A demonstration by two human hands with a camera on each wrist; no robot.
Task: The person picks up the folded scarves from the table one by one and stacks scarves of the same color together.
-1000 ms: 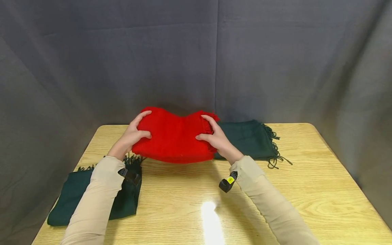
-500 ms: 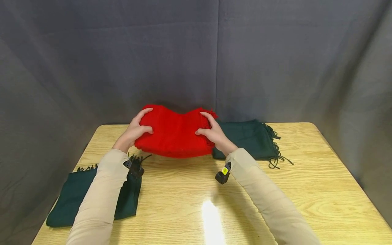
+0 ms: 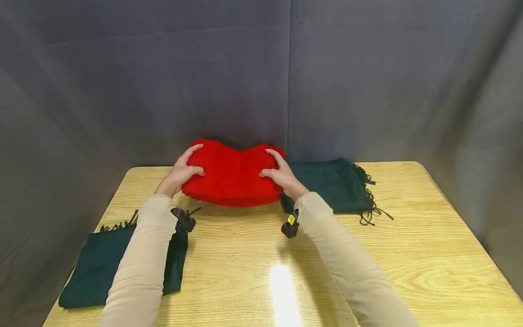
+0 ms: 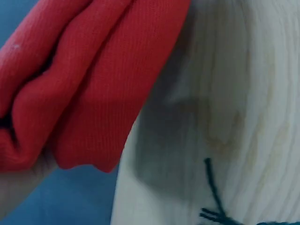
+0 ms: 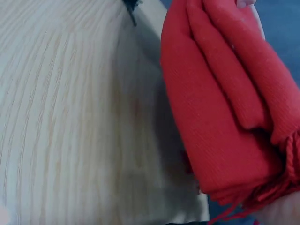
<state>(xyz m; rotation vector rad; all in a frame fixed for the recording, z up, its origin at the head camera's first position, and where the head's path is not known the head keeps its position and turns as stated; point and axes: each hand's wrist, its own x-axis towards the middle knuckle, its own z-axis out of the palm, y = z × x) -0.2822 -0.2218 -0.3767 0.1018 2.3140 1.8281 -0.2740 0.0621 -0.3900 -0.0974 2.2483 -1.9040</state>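
Note:
A folded red scarf [image 3: 234,175] with fringe at its right end is held at the far side of the table, its middle sagging between my hands. My left hand [image 3: 180,171] grips its left end, thumb on the near part and fingers toward the far edge. At the fringed end my right hand [image 3: 284,176] grips it the same way. The left wrist view shows the scarf's stacked folds [image 4: 93,84] over a shadow on the tabletop. In the right wrist view, the layers of the scarf [image 5: 211,108] and its fringe stand out above the wood.
A folded dark green scarf [image 3: 102,268] lies at the front left, partly under my left forearm. Another dark green fringed scarf [image 3: 331,186] lies at the back right, beside the red one. The wooden table [image 3: 229,263] meets a grey curtain [image 3: 347,81] behind.
Both hands have carried the red scarf slightly up in the head view, toward the table's far edge. My right hand has shifted a little left. The green scarves stay in place.

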